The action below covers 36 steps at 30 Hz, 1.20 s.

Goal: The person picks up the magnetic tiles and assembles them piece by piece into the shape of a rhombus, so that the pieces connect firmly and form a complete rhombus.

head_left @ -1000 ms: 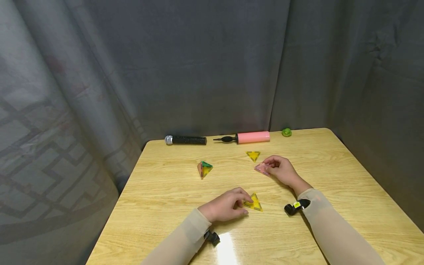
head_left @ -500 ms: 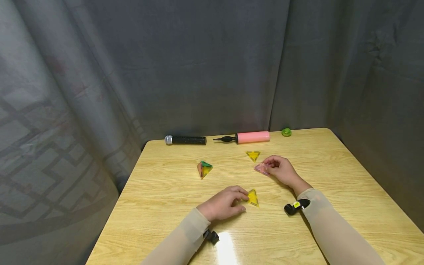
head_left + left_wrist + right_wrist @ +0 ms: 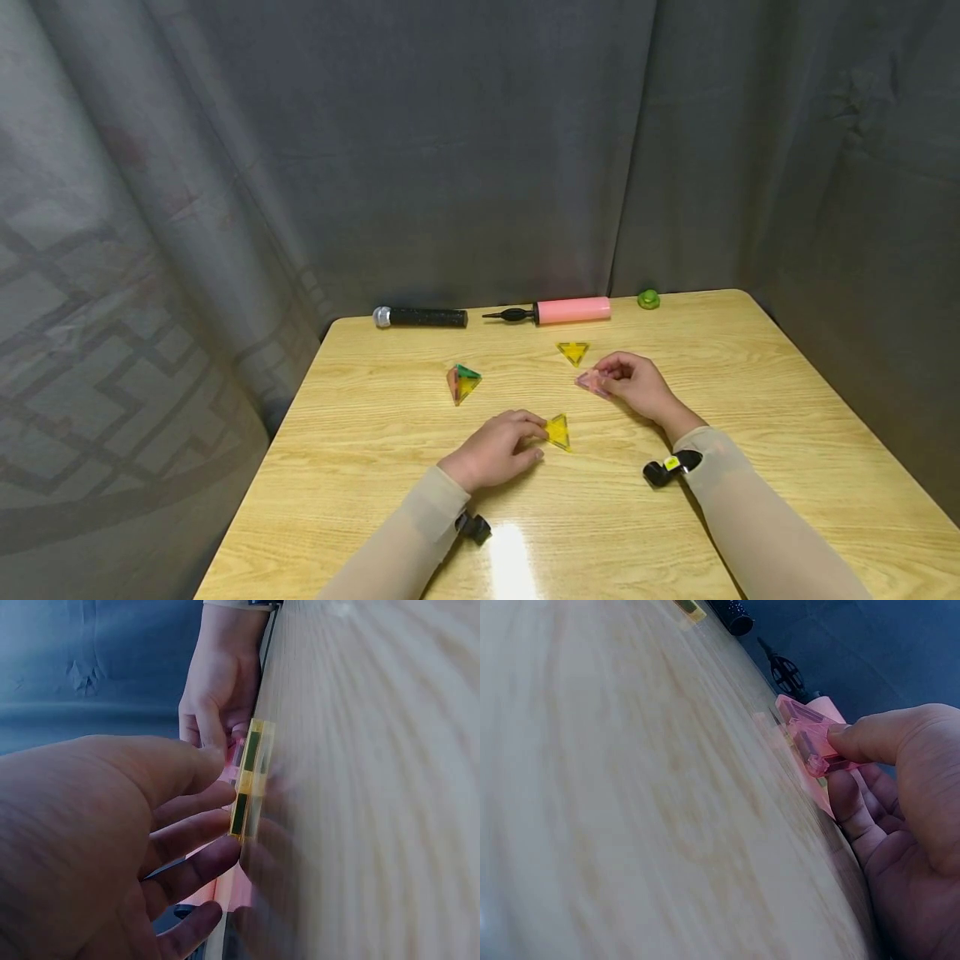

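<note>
My left hand [image 3: 495, 450] touches the edge of a yellow triangular magnetic tile [image 3: 559, 433] with its fingertips. In the left wrist view that yellow tile [image 3: 250, 780] lies flat on the table, and the fingers reach it fairly straight. Farther right, my right hand [image 3: 639, 387] pinches a pink triangular magnetic tile [image 3: 590, 382] between thumb and fingers. Seen from the right wrist, the pink tile [image 3: 810, 742] is tilted just off the tabletop. Just beyond it lies a second yellow triangular tile [image 3: 573, 352].
Left of centre stands a small pyramid [image 3: 463, 385] of orange, green and yellow tiles. Along the back edge of the wooden table [image 3: 360, 450] lie a black microphone [image 3: 427, 317], a pink hand pump [image 3: 572, 311] and a small green object [image 3: 648, 299]. Grey curtains [image 3: 480, 167] surround the table.
My left hand has slid the yellow tile left and farther away across the table, and the tile has turned a little. The right hand with the pink tile has stayed in place.
</note>
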{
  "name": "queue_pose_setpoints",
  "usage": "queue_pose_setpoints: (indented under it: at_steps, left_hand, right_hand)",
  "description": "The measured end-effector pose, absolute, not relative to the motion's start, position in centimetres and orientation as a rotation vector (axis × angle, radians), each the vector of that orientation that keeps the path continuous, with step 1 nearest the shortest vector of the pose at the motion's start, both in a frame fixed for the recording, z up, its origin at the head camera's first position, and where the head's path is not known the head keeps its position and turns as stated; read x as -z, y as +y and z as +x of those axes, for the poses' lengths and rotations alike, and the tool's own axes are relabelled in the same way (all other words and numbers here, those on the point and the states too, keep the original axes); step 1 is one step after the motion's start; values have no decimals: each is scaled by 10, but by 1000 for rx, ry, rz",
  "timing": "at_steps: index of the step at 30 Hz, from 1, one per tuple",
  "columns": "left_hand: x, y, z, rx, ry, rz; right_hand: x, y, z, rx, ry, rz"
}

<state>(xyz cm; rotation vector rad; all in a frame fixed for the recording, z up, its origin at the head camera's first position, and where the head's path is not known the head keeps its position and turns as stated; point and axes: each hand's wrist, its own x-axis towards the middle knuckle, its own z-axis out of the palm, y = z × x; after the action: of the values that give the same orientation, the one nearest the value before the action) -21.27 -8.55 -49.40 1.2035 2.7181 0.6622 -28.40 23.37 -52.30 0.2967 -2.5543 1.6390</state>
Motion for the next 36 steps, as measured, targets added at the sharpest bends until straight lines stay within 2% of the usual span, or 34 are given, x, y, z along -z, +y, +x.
queue_pose_setpoints:
  at_steps: [15, 36]
  left_hand:
    - [495, -86, -217, -633, 2800, 1143]
    - [498, -80, -213, -630, 2732, 1197]
  right_hand:
    - [523, 234, -285, -1643, -2544, 316]
    - [522, 233, -285, -1675, -2452, 335]
